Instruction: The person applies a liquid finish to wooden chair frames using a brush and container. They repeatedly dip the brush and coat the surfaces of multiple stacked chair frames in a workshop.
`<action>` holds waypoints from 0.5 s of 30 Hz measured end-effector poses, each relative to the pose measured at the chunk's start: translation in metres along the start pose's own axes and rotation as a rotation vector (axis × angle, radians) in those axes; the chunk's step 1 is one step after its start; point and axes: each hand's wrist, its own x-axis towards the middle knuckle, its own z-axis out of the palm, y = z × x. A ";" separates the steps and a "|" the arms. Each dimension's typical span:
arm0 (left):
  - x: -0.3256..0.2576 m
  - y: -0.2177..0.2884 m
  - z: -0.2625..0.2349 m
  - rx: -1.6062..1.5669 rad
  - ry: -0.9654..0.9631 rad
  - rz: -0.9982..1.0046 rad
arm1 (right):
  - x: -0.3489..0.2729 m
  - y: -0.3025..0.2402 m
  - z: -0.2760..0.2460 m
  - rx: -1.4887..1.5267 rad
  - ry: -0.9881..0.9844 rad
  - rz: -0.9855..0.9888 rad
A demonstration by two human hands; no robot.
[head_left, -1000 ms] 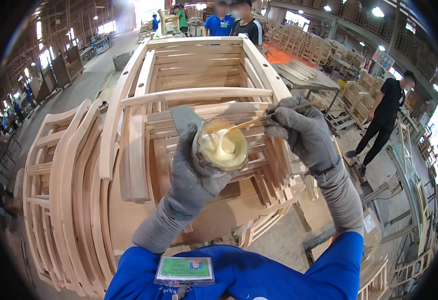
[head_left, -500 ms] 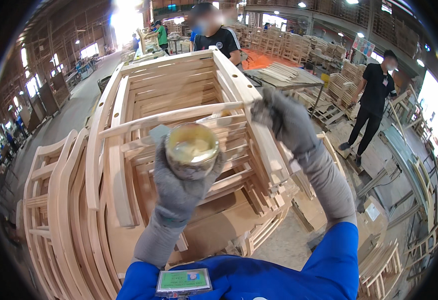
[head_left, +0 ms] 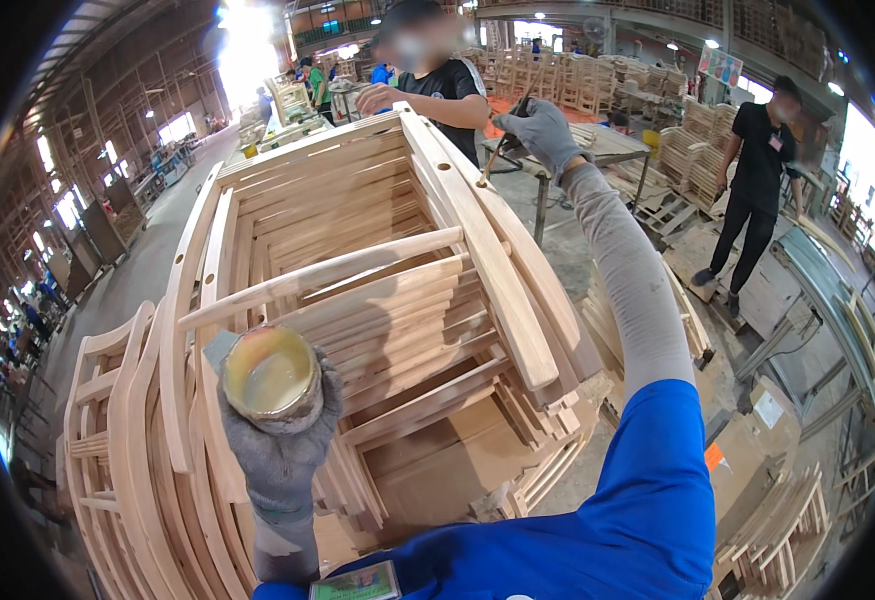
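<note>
My left hand (head_left: 280,455), in a grey glove, is closed around a round cup (head_left: 308,405) with a crusted outside and a pale yellowish, pasty content. A flat grey piece (head_left: 220,350) sticks out beside the cup's rim; what it belongs to is hidden. My gloved right hand (head_left: 543,138) reaches far out over the right side of a stack of pale wooden chair frames (head_left: 498,285). Pinched in it is a thin brush-like stick (head_left: 495,160), its lower end at the outer rail, close to a dark round hole. Whether it touches the wood I cannot tell.
More curved frames (head_left: 108,400) lean at the left. A co-worker in a black shirt (head_left: 448,95) stands at the far end, a hand near the stack. Another person (head_left: 758,165) stands right, near a grey metal bench (head_left: 823,290). A table (head_left: 608,145) is behind my right hand.
My left hand has moved left and nearer with the cup. The right hand has gone farther forward along the rail, and the stick now shows. The co-worker's hand has come up near the frames.
</note>
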 end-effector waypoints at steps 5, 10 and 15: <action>0.003 0.001 -0.004 0.001 0.024 0.041 | 0.005 0.002 0.013 -0.177 -0.164 -0.091; 0.000 0.001 -0.004 -0.017 0.023 0.052 | 0.012 -0.007 0.018 -0.428 -0.234 -0.162; 0.000 0.000 -0.003 -0.020 0.036 0.031 | 0.018 -0.011 0.014 -0.542 -0.214 -0.158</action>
